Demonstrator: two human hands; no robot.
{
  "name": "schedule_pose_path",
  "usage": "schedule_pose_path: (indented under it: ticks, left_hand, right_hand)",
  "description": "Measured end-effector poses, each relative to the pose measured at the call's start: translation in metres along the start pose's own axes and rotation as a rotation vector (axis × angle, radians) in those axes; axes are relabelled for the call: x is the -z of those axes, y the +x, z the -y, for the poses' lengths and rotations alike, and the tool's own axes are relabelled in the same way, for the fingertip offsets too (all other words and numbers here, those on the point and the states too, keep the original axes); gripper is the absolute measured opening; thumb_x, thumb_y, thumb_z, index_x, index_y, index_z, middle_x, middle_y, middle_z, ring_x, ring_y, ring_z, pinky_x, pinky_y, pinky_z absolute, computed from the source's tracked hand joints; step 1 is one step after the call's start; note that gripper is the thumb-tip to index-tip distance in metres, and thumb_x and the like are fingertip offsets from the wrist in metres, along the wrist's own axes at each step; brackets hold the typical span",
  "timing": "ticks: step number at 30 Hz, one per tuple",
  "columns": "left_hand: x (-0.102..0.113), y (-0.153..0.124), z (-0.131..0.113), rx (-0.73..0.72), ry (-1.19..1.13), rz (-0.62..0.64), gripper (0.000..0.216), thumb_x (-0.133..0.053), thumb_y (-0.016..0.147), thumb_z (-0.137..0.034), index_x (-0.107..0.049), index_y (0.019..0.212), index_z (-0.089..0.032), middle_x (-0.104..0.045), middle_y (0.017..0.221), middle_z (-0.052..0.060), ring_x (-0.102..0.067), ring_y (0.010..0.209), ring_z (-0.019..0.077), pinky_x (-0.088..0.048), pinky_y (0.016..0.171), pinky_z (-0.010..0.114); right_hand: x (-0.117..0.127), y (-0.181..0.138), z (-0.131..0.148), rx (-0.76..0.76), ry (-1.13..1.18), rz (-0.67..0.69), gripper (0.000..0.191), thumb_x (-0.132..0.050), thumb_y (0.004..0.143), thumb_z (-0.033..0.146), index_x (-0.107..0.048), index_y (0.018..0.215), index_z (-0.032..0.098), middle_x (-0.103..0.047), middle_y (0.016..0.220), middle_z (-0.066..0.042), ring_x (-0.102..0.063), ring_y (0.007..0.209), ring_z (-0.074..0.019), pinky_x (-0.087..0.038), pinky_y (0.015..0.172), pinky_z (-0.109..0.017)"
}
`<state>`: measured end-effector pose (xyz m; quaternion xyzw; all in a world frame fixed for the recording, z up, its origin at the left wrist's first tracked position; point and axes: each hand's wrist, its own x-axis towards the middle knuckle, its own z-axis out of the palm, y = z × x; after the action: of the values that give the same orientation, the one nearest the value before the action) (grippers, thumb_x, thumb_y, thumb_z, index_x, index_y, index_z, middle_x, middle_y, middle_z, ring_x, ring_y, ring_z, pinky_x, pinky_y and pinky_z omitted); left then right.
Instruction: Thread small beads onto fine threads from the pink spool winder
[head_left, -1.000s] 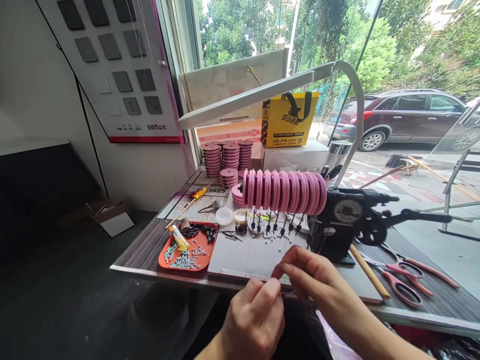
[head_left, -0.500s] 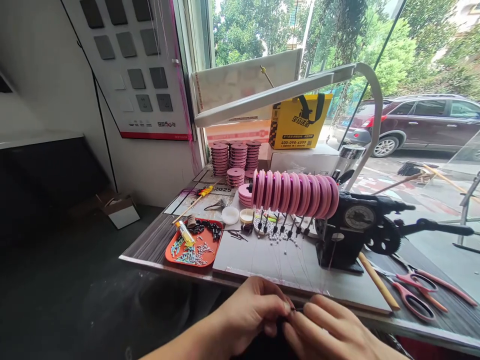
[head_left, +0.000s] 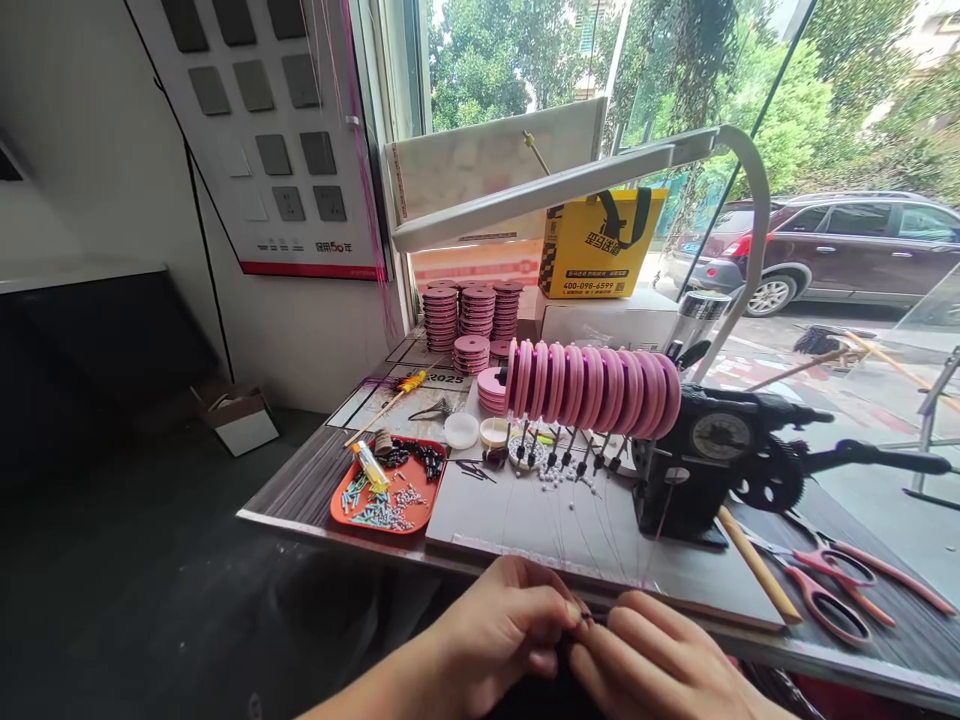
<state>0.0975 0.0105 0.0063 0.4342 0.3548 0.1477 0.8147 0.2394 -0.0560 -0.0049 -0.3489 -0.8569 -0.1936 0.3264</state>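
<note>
At the table's front edge my left hand (head_left: 517,615) pinches thumb against fingers on a small dark piece (head_left: 586,616), too small to name. My right hand (head_left: 652,650) is closed close beside it, its fingers curled at the same dark piece; what lies inside them is hidden. Just beyond, thin lines run down from a row of pink spools (head_left: 592,388) mounted on a black hand-cranked winder (head_left: 694,450). Black stoppers hang below the spools, and small white beads (head_left: 562,478) lie under them on a pale board (head_left: 517,525).
An orange tray (head_left: 411,520) of small parts stands at left. Pink-handled scissors (head_left: 832,605) and a wooden stick (head_left: 757,565) lie at right. Stacked pink spools (head_left: 459,312), a yellow bag (head_left: 600,240) and a white lamp arm (head_left: 555,190) are behind.
Both hands stay almost in place, with only slight finger movement around the small dark piece. The view has shifted very slightly.
</note>
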Motion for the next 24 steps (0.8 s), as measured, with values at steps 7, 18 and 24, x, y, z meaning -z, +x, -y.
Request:
schedule_pose_path:
  ticks: [7, 18, 24]
  left_hand:
    - [0.003, -0.008, 0.010, -0.754, 0.864, -0.229, 0.015, -0.052, 0.076, -0.014, -0.061, 0.065, -0.012, -0.055, 0.079, 0.006, -0.051, 0.063, 0.0107, -0.039, 0.056, 0.021]
    - [0.009, -0.008, 0.004, -0.920, 0.917, -0.170, 0.015, -0.050, 0.075, -0.008, -0.061, 0.064, -0.011, -0.064, 0.070, 0.008, -0.054, 0.060, 0.0137, -0.043, 0.055, 0.024]
    - [0.004, 0.000, -0.005, -0.067, -0.014, 0.019, 0.001, -0.056, 0.051, -0.013, -0.057, 0.051, -0.012, -0.048, 0.051, -0.003, -0.033, 0.039, 0.0033, -0.021, 0.036, 0.017]
  right_hand:
    - [0.010, 0.009, -0.005, -0.659, 0.741, 0.055, 0.014, -0.048, 0.091, 0.023, -0.057, 0.083, 0.019, -0.063, 0.074, 0.001, -0.056, 0.067, -0.0103, -0.044, 0.062, -0.019]
    - [0.011, 0.025, -0.012, -0.773, 0.769, -0.032, 0.012, -0.050, 0.087, 0.027, -0.053, 0.085, 0.016, -0.058, 0.073, -0.002, -0.050, 0.060, -0.0090, -0.043, 0.054, -0.018]
    - [0.001, 0.011, -0.002, 0.027, -0.049, -0.055, 0.025, -0.042, 0.087, 0.005, -0.054, 0.068, 0.014, -0.048, 0.052, 0.002, -0.036, 0.044, -0.0102, -0.028, 0.042, -0.026]
